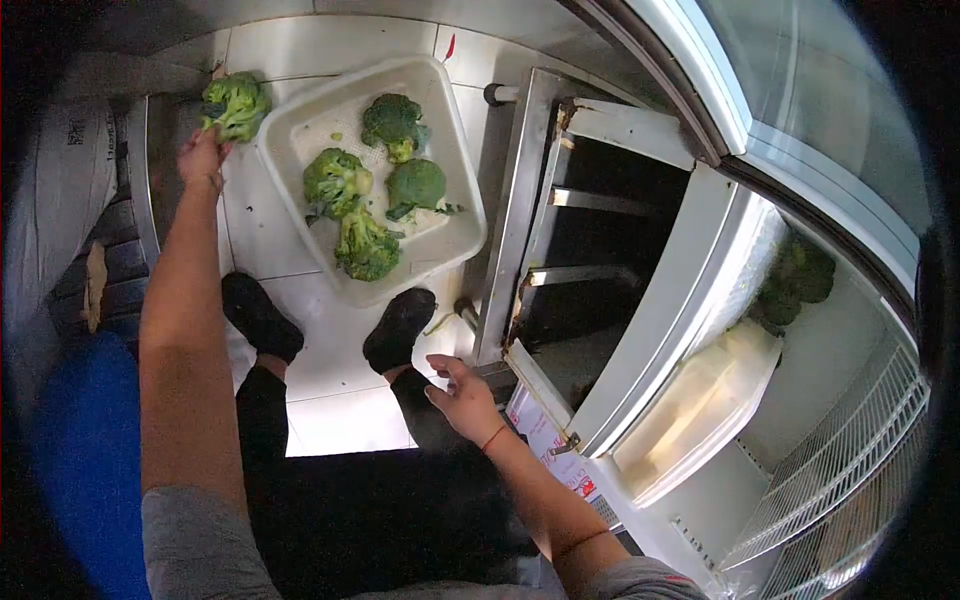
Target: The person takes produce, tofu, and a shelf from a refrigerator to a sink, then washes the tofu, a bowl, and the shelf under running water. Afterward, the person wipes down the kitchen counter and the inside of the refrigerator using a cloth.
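Note:
My left hand (203,160) is closed on a broccoli head (238,106) at the upper left, just outside the white basket (275,160). The basket sits on the tiled floor and holds several broccoli heads, among them one at the top (392,122), one at the right (416,186) and one at the bottom (367,246). My right hand (466,398) is below the basket, over my leg, with its fingers apart and nothing in it.
At the right stands an open fridge with a white tub (700,410), dark broccoli (800,280) and a wire rack (840,470). A metal frame (515,210) stands beside the basket. My feet (400,328) are below it. A blue object (85,460) is at the left.

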The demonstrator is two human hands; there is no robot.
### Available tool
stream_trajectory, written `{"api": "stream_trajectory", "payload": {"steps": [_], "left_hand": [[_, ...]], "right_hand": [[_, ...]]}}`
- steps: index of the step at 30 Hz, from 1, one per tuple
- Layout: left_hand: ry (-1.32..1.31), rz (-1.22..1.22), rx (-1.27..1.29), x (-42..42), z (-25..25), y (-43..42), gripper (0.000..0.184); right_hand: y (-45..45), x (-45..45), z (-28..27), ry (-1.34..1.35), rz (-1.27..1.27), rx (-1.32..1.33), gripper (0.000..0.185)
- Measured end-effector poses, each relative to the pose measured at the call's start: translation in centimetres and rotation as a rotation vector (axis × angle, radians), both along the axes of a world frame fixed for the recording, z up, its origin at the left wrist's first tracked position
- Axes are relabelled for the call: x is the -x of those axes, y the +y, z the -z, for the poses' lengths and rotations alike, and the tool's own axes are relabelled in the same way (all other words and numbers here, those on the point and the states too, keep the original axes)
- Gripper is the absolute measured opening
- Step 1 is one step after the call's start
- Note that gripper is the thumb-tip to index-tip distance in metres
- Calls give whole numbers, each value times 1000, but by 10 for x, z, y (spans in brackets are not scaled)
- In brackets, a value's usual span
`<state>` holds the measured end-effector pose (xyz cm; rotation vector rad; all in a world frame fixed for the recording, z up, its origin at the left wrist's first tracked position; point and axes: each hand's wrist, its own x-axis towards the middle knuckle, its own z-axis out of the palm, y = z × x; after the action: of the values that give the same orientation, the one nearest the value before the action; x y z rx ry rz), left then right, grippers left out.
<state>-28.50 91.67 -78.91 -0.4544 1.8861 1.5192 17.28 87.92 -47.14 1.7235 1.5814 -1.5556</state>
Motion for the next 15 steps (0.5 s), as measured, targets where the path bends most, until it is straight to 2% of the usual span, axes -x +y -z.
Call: {"api": "stream_trajectory", "payload": {"steps": [2,4,5,6,9,11,12,15], "left_hand": [[115,16,36,-6,-42,-2,49],[644,496,424,-9,-82,-11,40],[719,574,368,-20,-111,-13,35],[764,559,134,-29,-120,-17,37],[820,634,119,-85,-188,-10,42],[532,816,129,-127,-228,5,55],[816,945,259,-149,-234,6,67],[627,1056,38,-217,-282,0,64]], "right_hand": [[4,1,-4,-25,-1,45,41],[3,-2,-9,-4,6,33,41],[3,-2,-13,7,15,19,40],[2,-2,-19,14,12,15,40],[-4,-1,-45,95,87,19,39],[3,5,-74,96,57,28,40],[8,9,-91,107,59,39,40],[36,17,-158,229,73,-146,39]]}}
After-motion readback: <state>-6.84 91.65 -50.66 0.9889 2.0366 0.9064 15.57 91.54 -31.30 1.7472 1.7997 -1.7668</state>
